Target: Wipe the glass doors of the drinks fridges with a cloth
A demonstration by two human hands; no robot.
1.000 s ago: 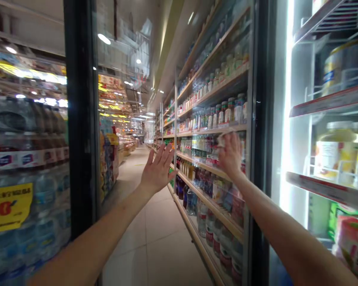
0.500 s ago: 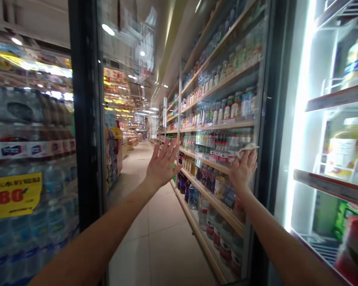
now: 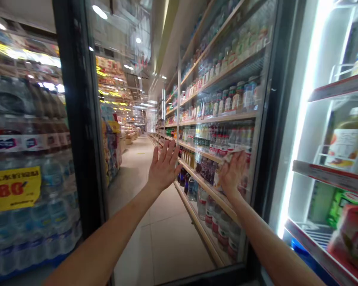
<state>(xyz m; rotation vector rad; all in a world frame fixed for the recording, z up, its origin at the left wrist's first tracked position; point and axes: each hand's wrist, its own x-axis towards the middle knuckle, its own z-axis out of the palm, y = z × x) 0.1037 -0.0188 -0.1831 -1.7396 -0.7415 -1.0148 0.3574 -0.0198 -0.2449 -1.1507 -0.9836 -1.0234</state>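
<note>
An open glass fridge door (image 3: 131, 222) stands in front of me, with a shop aisle seen through it. My left hand (image 3: 164, 167) lies flat on the glass with fingers spread. My right hand (image 3: 233, 171) presses a small white cloth (image 3: 231, 154) against the glass close to the door's dark right frame (image 3: 266, 131). Both forearms reach forward from the bottom of the view.
The lit fridge interior (image 3: 330, 174) at right holds juice bottles on wire shelves. Behind the glass run long shelves of drink bottles (image 3: 214, 111). At left stand stacked water bottles (image 3: 24, 190) with a yellow price sign (image 3: 12, 188) and the door's left frame (image 3: 77, 119).
My right hand with the cloth moved down and right across the glass, then a little back left. My left hand stayed flat on the door. The view shifted slightly.
</note>
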